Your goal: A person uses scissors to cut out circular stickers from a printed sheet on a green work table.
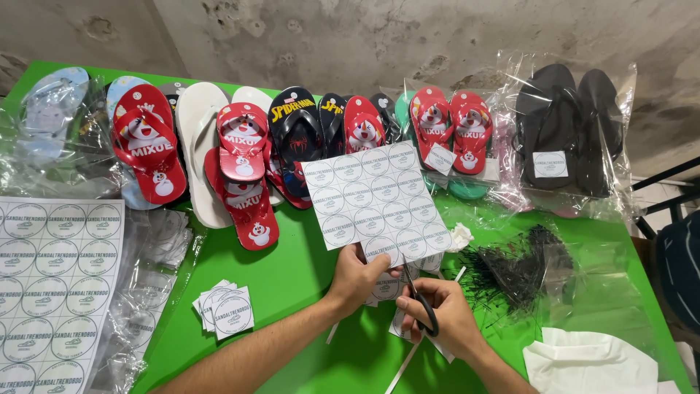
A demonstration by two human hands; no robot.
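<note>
My left hand [359, 277] holds up a white sheet of round printed labels [375, 198] by its lower edge. My right hand [446, 314] grips black-handled scissors [419, 299], blades pointing up into the bottom of that sheet. A few cut label pieces lie under and beside my hands on the green table [292, 277]. A small stack of cut square labels [224, 308] sits to the left of my left forearm.
Rows of flip-flops line the back: red ones [149, 146], white, black printed ones [297, 135], and black pairs in clear bags [565, 131]. A large uncut label sheet [55, 284] lies left on plastic bags. Black plastic tag pins [521, 266] and white cloth [590, 361] lie right.
</note>
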